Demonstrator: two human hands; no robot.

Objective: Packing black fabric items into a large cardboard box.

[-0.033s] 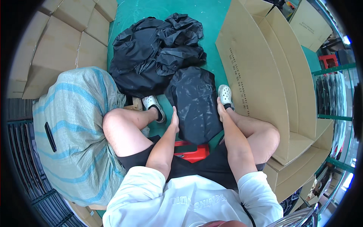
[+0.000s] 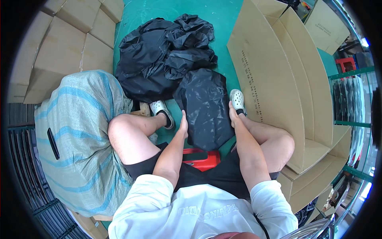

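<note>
Bundle (image 2: 207, 109), black, is sitting at 12 o'clock from the shorts (image 2: 219, 177); left hand (image 2: 184, 125) and right hand (image 2: 233, 114) are flanking it, open and flat, around 8 and 3. Uneven pressing could be skewing it, imo.

A green floor (image 2: 227, 20) is flanked by stacked cardboard boxes (image 2: 57, 59) at upper left and a large open carton (image 2: 274, 79) at right. The far right is lined with green metal shelving (image 2: 352, 73), edged by bright white light (image 2: 365, 42); dark racking (image 2: 24, 159) is seen at left.
</note>
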